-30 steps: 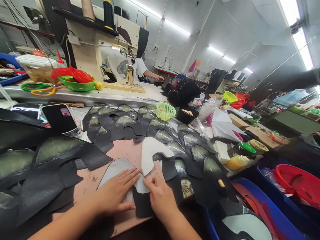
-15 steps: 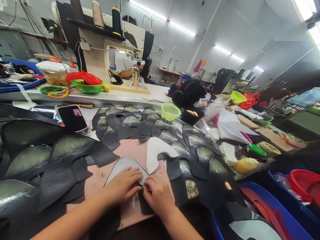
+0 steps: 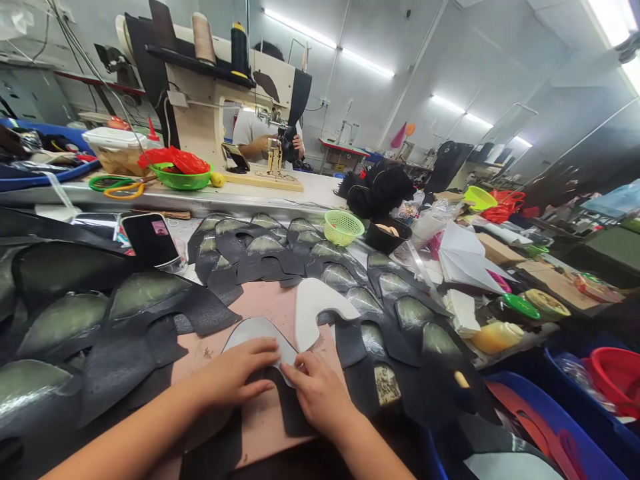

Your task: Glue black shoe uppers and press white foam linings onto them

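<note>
A black shoe-upper piece (image 3: 295, 407) with a pale grey layer (image 3: 250, 330) on its top lies on a pink board (image 3: 270, 297). My left hand (image 3: 237, 370) rests flat across the pale layer, fingers stretched and thumb apart. Against the right edge of the same piece, my right hand (image 3: 320, 393) has bent fingers and thumb pressed close together; the fingertips partly hide the edge. Just beyond both hands sits a curved white piece (image 3: 310, 307) with a notch, touched by neither palm.
Black upper pieces (image 3: 150, 297) with shiny greenish patches surround the board. A phone (image 3: 150, 240) stands behind, near a green mesh basket (image 3: 343, 227). Farther back, a person works behind a sewing machine (image 3: 200, 93). Blue bins (image 3: 530, 400) stand at the right.
My left hand has slid slightly back and left over the pale layer. My right hand has turned a little, its fingertips shifting along the edge. The camera view has shifted slightly.
</note>
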The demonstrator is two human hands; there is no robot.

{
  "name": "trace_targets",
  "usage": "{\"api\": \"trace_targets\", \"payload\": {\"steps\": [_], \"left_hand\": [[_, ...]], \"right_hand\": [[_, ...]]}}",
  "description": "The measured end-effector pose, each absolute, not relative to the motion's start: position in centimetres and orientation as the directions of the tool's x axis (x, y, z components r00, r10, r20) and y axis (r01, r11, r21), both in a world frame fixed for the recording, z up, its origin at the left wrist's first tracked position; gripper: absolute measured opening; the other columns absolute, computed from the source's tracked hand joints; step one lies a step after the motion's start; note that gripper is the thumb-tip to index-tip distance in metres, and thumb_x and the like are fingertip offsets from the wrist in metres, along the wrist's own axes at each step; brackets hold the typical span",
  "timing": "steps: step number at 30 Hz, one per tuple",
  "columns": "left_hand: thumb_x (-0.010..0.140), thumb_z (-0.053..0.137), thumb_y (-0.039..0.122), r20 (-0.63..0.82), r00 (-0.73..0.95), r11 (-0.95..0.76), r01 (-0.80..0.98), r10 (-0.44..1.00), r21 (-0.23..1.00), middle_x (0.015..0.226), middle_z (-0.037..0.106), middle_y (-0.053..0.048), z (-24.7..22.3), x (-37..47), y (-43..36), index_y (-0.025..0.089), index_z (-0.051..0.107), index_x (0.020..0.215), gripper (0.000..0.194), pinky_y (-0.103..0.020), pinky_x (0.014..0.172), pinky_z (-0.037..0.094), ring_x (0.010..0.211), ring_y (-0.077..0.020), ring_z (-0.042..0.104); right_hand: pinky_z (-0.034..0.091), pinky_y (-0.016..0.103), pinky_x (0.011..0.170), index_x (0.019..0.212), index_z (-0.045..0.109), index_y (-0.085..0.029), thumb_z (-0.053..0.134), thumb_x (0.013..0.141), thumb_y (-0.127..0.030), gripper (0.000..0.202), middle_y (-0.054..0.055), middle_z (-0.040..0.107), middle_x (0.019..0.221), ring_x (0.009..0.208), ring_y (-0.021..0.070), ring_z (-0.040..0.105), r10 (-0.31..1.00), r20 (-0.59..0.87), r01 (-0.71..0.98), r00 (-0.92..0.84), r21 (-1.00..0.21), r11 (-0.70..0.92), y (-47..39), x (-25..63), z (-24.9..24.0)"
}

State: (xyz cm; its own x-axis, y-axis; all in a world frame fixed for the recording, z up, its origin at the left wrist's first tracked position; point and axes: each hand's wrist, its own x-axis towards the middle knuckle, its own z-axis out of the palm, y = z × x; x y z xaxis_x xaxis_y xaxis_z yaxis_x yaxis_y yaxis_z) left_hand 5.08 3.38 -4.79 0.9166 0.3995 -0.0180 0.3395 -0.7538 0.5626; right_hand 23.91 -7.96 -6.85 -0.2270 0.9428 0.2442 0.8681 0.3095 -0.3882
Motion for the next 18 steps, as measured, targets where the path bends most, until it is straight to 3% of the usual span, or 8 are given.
{"api": "trace_targets", "payload": {"steps": [4,6,9,11,13,14,16,18], "left_hand": [[0.078,0.054,0.035,-0.068,0.941,-0.768,0.311,0.332,0.559,0.130,0.049,-0.011,-4.5,4.7,3.6,0.021,0.065,0.095,0.025,-0.042,0.098,0.037,0.123,-0.0281,0.039],[0.078,0.054,0.037,-0.061,0.940,-0.756,0.307,0.335,0.578,0.129,0.050,-0.010,-4.5,4.6,3.6,0.021,0.064,0.094,0.025,-0.041,0.099,0.037,0.124,-0.0270,0.038],[0.075,0.057,0.037,-0.039,0.932,-0.749,0.315,0.361,0.582,0.131,0.047,-0.013,-4.7,4.4,3.6,0.020,0.054,0.115,0.044,-0.044,0.099,0.035,0.123,-0.0269,0.040],[0.076,0.056,0.035,-0.037,0.927,-0.727,0.318,0.374,0.608,0.129,0.049,-0.013,-4.8,4.3,3.6,0.019,0.059,0.106,0.034,-0.042,0.098,0.036,0.121,-0.0265,0.042],[0.077,0.053,0.036,-0.026,0.924,-0.669,0.297,0.383,0.681,0.119,0.058,-0.010,-4.7,4.3,3.8,0.019,0.062,0.077,0.019,-0.038,0.095,0.039,0.119,-0.0253,0.045],[0.078,0.051,0.037,-0.014,0.916,-0.623,0.283,0.400,0.729,0.109,0.063,-0.009,-4.6,4.3,3.9,0.019,0.058,0.064,0.024,-0.035,0.092,0.041,0.115,-0.0242,0.048],[0.080,0.046,0.041,0.015,0.885,-0.531,0.266,0.466,0.804,0.083,0.066,-0.005,-4.4,4.4,4.1,0.019,0.047,0.053,0.035,-0.031,0.084,0.044,0.100,-0.0210,0.058],[0.080,0.042,0.045,0.030,0.822,-0.476,0.298,0.568,0.828,0.062,0.058,0.000,-4.3,4.5,4.2,0.019,0.043,0.051,0.039,-0.027,0.072,0.045,0.075,-0.0161,0.059]], "right_hand": [[0.046,0.033,0.084,0.100,0.065,-0.029,0.046,0.070,-0.003,0.045,0.004,0.058,0.105,0.097,0.0185,0.052,0.932,0.220,0.725,-0.288,-0.586,0.362,-8.7,24.9,-6.6],[0.045,0.032,0.088,0.103,0.063,-0.028,0.043,0.071,-0.002,0.045,0.003,0.060,0.107,0.100,0.0167,0.054,0.947,0.199,0.663,-0.251,-0.678,0.318,-8.9,25.2,-6.6],[0.045,0.034,0.089,0.115,0.057,-0.023,0.042,0.071,-0.003,0.051,0.007,0.059,0.114,0.102,0.0186,0.054,0.948,0.219,0.694,-0.232,-0.645,0.319,-9.3,25.2,-6.4],[0.044,0.036,0.089,0.114,0.058,-0.023,0.043,0.068,-0.003,0.052,0.006,0.058,0.118,0.103,0.0203,0.053,0.937,0.204,0.724,-0.285,-0.595,0.349,-9.7,25.2,-5.9],[0.044,0.037,0.089,0.107,0.063,-0.025,0.045,0.066,-0.004,0.049,0.003,0.059,0.117,0.101,0.0210,0.054,0.939,0.146,0.732,-0.312,-0.593,0.336,-9.9,25.2,-5.0],[0.045,0.036,0.087,0.100,0.066,-0.025,0.046,0.065,-0.005,0.046,0.002,0.062,0.112,0.097,0.0209,0.056,0.942,0.118,0.735,-0.314,-0.598,0.320,-9.7,25.1,-4.5],[0.047,0.035,0.081,0.089,0.069,-0.023,0.046,0.063,-0.005,0.038,0.002,0.068,0.097,0.087,0.0202,0.059,0.952,0.093,0.756,-0.292,-0.587,0.290,-8.9,24.5,-3.7],[0.048,0.033,0.079,0.091,0.067,-0.020,0.044,0.066,-0.004,0.039,0.004,0.068,0.091,0.084,0.0190,0.060,0.952,0.135,0.775,-0.273,-0.556,0.301,-7.3,23.4,-3.7]]}}
